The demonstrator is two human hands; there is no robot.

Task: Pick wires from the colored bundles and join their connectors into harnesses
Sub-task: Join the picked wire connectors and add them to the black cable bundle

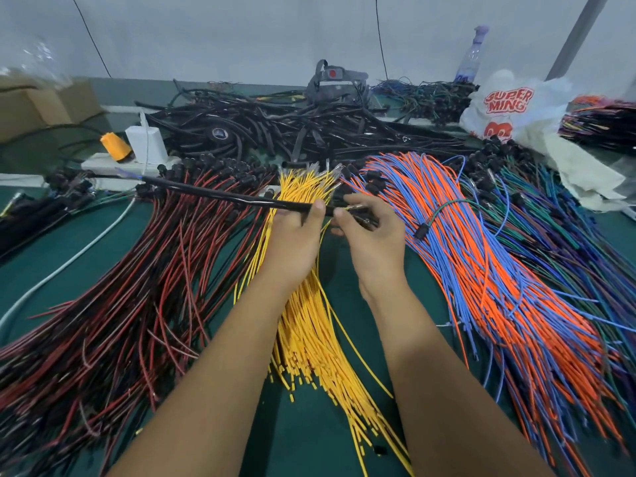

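Note:
Over the yellow wire bundle (309, 325) my left hand (296, 242) grips the end of a long black sleeved cable (206, 192) that runs away to the left. My right hand (370, 235) pinches a yellow wire's terminal tip (344, 211) right at the sleeve's open end and holds dark connectors in its curled fingers. A loose yellow wire (361, 356) trails down from the hands. Red-and-black wires (130, 287) lie to the left, orange-and-blue wires (481, 270) to the right.
Green tabletop (69, 249). A heap of black sleeved harnesses (275, 122) fills the back. A white power strip with charger (144, 142) sits back left, a white plastic bag (509, 105) and a bottle (469, 60) back right. Dark green-and-blue wires (568, 235) spread far right.

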